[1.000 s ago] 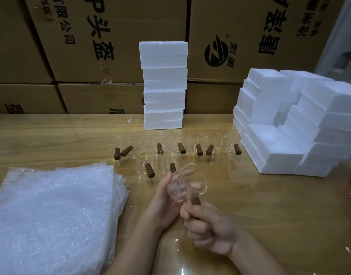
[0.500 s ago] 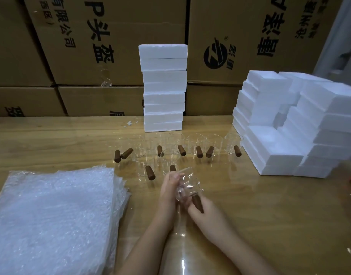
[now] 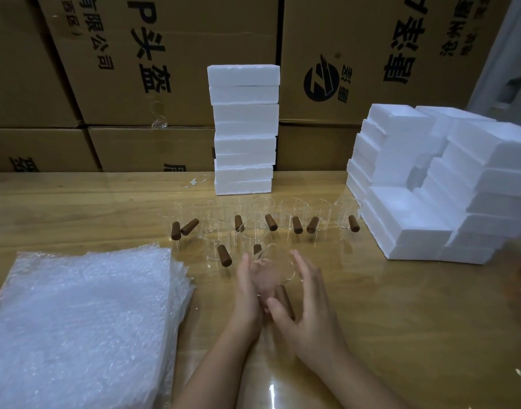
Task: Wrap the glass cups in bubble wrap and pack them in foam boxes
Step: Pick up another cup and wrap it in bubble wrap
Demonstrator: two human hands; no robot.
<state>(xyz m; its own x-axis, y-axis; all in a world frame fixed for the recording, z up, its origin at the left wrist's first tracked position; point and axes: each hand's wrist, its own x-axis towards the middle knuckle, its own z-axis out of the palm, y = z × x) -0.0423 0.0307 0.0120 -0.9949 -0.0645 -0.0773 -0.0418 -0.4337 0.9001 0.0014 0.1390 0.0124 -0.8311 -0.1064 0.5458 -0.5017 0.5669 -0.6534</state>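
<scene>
When compared with half a second ago, finds the right hand (image 3: 311, 308) changed most: no more curled around the handle (image 3: 283, 301), now opened, fingers nearly straight and spread, reaching up along the 3 o'clock side of the cup (image 3: 275, 268). Keeps the thumb beside the handle, at its 9 o'clock side; cannot tell if really touching. Presses the cup from 9 o'clock with the left hand (image 3: 247, 290), fingers straight and together, flat on the glass, much as before. Holds the cup between both hands over the table (image 3: 400, 335), almost in same place as earlier, handle pointing to 5 o'clock. Cannot tell the exact tilt through the clear glass. Leaves the other cups (image 3: 296, 225) in a loose row at 12 o'clock from the hands, unmoved. Behind them, also at 12 o'clock, a tower of foam boxes (image 3: 244, 128); at 2 o'clock a bigger foam pile (image 3: 406, 214); at 8 o'clock the bubble wrap (image 3: 82, 320), near the left forearm, apart from it. Along the far edge, cartons (image 3: 165, 39).
</scene>
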